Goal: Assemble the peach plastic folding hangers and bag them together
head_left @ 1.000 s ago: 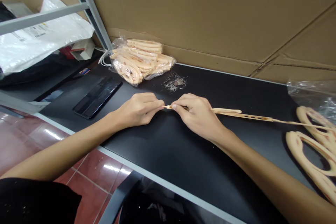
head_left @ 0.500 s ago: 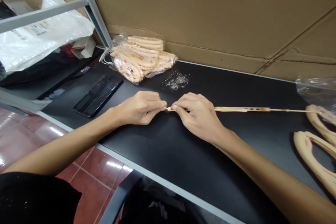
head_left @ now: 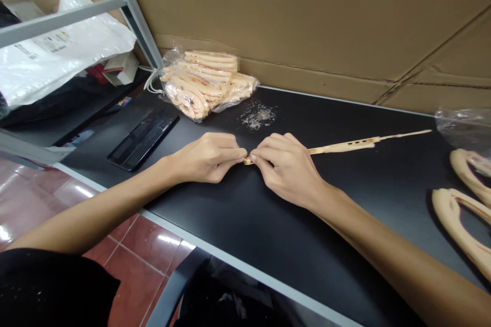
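A long, thin pale strip (head_left: 341, 146) with dark spots runs to the right from between my hands, over the black table. My right hand (head_left: 287, 168) is closed on it near its left end. My left hand (head_left: 209, 157) is pinched at the very left tip of the strip, its fingertips almost touching those of my right hand. The strip narrows to a thin point at its right end. Behind my hands lies a small heap of light crumbs (head_left: 259, 115).
A plastic bag of pale strips (head_left: 207, 84) stands against the cardboard wall (head_left: 307, 25). A dark phone (head_left: 143, 139) lies left of my hands. Looped pale pieces (head_left: 456, 214) and clear plastic (head_left: 464, 125) are at the right. A metal shelf frame (head_left: 134, 15) rises at left.
The strip's right end has swung up and away from the looped pieces, so the strip now slants upward to the right. My hands have barely moved and stay pinched.
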{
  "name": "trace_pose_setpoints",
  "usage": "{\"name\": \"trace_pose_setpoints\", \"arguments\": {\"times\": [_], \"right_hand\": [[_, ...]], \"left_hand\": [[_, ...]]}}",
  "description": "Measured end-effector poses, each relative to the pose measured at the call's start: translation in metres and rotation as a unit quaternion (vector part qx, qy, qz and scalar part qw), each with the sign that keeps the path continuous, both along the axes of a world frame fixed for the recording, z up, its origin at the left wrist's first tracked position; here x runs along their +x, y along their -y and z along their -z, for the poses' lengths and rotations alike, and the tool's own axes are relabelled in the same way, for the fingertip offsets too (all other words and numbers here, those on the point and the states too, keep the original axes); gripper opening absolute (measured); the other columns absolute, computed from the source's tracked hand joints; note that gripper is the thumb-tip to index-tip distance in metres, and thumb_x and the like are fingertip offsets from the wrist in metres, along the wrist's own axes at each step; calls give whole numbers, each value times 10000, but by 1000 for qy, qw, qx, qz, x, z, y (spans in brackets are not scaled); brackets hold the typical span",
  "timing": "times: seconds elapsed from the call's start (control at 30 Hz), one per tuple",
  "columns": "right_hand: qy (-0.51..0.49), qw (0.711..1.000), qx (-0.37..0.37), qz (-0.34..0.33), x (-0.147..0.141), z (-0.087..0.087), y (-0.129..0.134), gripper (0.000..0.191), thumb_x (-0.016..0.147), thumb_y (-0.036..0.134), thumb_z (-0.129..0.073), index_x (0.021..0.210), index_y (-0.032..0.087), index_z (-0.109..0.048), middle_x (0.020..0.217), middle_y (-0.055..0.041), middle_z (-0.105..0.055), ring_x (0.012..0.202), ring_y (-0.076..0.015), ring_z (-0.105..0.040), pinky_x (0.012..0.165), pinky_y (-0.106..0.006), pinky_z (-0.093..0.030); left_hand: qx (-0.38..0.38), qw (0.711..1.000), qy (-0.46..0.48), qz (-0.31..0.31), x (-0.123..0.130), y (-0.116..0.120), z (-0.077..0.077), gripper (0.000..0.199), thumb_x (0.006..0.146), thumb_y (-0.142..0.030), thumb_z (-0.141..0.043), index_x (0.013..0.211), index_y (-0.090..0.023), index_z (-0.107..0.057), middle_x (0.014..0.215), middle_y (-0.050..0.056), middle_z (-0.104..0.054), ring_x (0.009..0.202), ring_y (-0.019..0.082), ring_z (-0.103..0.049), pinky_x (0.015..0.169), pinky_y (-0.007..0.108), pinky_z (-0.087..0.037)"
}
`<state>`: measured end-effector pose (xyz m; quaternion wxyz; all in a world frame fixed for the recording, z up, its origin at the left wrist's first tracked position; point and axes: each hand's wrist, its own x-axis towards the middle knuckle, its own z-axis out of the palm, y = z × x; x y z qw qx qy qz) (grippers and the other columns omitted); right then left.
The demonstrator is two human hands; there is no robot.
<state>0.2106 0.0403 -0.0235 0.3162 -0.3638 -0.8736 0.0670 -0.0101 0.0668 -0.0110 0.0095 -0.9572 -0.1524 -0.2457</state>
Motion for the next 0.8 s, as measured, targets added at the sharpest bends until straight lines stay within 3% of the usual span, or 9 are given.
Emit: {"name": "trace_pose_setpoints", "arguments": {"times": [0.27, 0.53, 0.8], "right_hand": [[-9, 998, -52, 30, -2, -2, 0, 281, 958, 162, -521, 777, 164, -735, 793, -48, -706, 766, -182, -581, 734, -350, -360], [-5, 994, -97, 50, -5, -6, 0, 277, 958, 171, -512, 783, 179, -726, 787, -47, -675, 782, -192, -562, 765, -353, -377], [-48, 994, -96, 7, -2, -7, -2, 222, 915, 155, -552, 792, 196, -732, 826, -46, -707, 801, -191, -610, 784, -355, -439]], "left_hand": [[65, 994, -43, -75, 6, 12, -2, 242, 979, -89, -447, 861, -136, -653, 694, 54, -627, 646, 163, -544, 625, 292, -469], [132, 982, -81, -113, 12, 20, -3, 255, 954, -70, -463, 777, -149, -628, 675, 46, -611, 639, 170, -527, 645, 302, -474], [119, 982, -72, -126, 13, 20, -3, 283, 964, -90, -451, 747, -157, -619, 649, 39, -586, 613, 163, -512, 613, 292, -461]]}}
